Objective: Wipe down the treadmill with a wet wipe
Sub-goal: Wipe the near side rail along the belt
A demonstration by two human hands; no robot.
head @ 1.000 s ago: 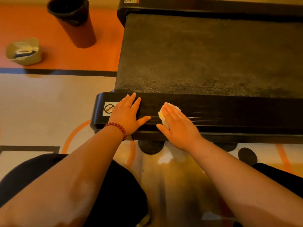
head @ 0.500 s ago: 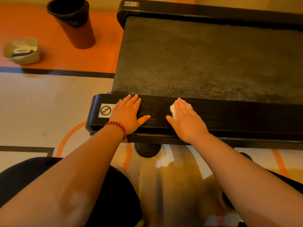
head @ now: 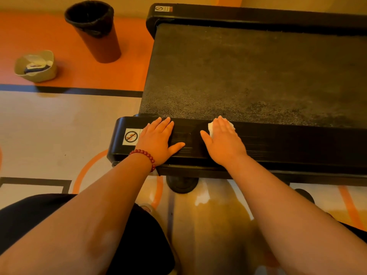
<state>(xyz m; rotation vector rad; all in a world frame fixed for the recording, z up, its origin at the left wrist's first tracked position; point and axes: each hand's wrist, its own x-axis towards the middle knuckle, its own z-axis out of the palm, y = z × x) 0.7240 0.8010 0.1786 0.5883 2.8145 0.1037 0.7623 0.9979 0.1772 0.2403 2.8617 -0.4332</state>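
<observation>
Right grip (head: pixel 223 142) presses wet wipe (head: pixel 211 129) flat on treadmill (head: pixel 288 141).

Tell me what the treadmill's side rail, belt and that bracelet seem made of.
Side rail: likely black plastic, semi-gloss, with fine ridges catching light.
Belt: matte, grainy, probably textured rubber.
Bracelet: round dark-red beads, smooth; wood or stone, cannot tell.

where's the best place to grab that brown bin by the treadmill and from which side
Probably the near rim of the bin, coming from above on your side. It stands upright, mouth open and widest at the top, tapering to the base, so a side grip could slip. The black liner folded over the rim gets pinched too.
</observation>
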